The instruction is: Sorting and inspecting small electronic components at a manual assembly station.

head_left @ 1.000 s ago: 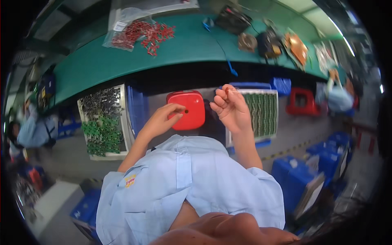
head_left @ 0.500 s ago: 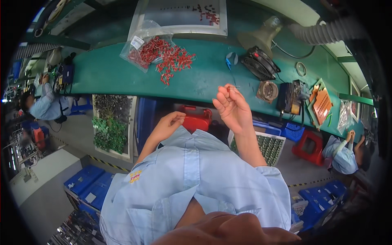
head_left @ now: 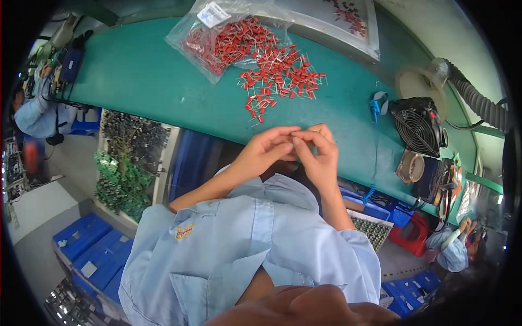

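My left hand [head_left: 260, 155] and my right hand [head_left: 319, 157] meet fingertip to fingertip just past the table's near edge. Both are closed in a pinch. The small red capacitor with wire leads that my right hand held half a second ago is largely hidden by the fingers. Whether my left fingertips grip it too cannot be made out. Just beyond the hands lies a loose heap of red capacitors [head_left: 280, 70] with long metal leads, spilling from a clear plastic bag [head_left: 204, 54] that has a white label.
On the green table [head_left: 136, 70] stand a black fan [head_left: 416, 127] and a blue clip with cord [head_left: 375, 106] to the right. A pale-framed tray [head_left: 361, 46] is at the back. Circuit boards [head_left: 122, 174] fill a bin below left. Co-workers sit at both sides.
My left hand has come up from near my body to join my right hand at the fingertips. The view has turned, bringing the red heap closer to the hands.
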`<state>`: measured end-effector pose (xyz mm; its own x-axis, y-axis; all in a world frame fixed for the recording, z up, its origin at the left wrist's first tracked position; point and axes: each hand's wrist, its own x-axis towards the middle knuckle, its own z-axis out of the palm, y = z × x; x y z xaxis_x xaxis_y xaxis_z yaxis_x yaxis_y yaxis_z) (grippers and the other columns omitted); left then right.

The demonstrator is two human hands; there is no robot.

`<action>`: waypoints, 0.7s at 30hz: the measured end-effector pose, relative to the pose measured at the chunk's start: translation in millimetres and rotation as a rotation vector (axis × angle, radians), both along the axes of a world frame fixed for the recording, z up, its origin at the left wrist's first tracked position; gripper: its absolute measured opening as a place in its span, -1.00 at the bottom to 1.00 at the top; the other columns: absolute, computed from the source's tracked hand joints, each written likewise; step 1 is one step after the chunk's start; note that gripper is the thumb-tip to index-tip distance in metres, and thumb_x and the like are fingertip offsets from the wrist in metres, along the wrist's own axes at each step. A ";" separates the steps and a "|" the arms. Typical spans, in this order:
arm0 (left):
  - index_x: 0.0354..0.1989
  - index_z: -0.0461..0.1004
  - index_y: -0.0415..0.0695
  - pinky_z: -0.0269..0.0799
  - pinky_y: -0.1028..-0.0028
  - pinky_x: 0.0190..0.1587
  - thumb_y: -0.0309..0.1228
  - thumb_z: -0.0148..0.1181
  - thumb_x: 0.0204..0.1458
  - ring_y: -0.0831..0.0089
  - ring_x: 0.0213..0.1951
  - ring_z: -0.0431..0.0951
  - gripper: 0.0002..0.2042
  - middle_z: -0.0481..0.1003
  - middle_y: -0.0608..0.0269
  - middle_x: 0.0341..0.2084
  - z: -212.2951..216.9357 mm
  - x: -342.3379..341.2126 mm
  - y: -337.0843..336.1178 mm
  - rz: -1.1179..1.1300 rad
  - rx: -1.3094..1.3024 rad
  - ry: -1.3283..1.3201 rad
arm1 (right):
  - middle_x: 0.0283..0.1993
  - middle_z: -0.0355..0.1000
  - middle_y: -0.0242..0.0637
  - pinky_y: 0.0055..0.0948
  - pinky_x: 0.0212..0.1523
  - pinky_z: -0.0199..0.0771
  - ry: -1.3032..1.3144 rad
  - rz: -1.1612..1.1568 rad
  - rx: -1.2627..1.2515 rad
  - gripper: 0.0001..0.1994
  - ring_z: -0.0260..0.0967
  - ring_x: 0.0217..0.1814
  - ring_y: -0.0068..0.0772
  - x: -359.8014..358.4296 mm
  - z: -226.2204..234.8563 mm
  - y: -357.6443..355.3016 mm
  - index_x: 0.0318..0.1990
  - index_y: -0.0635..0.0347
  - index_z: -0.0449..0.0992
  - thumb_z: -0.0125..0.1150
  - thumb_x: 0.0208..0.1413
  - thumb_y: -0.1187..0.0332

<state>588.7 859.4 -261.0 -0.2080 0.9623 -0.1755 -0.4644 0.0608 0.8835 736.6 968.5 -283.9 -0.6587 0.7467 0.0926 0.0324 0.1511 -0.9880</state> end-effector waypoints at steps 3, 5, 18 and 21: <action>0.25 0.44 -0.31 0.65 0.42 0.00 -0.51 0.13 0.35 0.35 -0.15 0.68 -0.66 0.62 0.02 -0.08 -34.1 8.1 -41.9 0.138 -0.048 -0.139 | -0.33 0.51 -0.32 -0.52 -0.27 0.36 -0.011 0.061 0.221 -0.89 0.34 -0.34 -0.45 0.6 -27.9 -27.4 -0.20 0.26 0.69 0.34 0.12 0.54; 0.24 0.45 -0.32 0.66 0.41 -0.01 -0.48 0.12 0.36 0.32 -0.14 0.69 -0.67 0.61 -0.01 -0.06 -47.7 7.9 -73.8 0.200 -0.027 -0.102 | -0.34 0.51 -0.32 -0.52 -0.27 0.37 -0.026 0.123 0.280 -0.89 0.34 -0.35 -0.46 -0.9 -17.2 -32.7 -0.20 0.26 0.69 0.34 0.12 0.53; 0.16 0.52 -0.32 0.68 0.39 -0.04 -0.44 0.12 0.38 0.29 -0.19 0.70 -0.72 0.61 -0.01 -0.13 -73.3 15.0 -122.4 0.273 -0.009 -0.164 | -0.22 0.49 -0.23 -0.38 -0.23 0.45 -0.401 0.068 0.690 -0.96 0.39 -0.27 -0.35 -77.2 -21.6 90.6 -0.35 0.25 0.61 0.33 0.09 0.48; 0.18 0.51 -0.31 0.68 0.39 -0.05 -0.45 0.12 0.37 0.30 -0.21 0.70 -0.71 0.61 0.00 -0.15 -76.5 7.7 -120.5 0.243 0.001 -0.175 | -0.26 0.49 -0.29 -0.49 -0.24 0.43 -0.383 0.088 0.568 -0.94 0.37 -0.32 -0.47 -81.6 -24.0 89.5 -0.29 0.29 0.60 0.35 0.12 0.51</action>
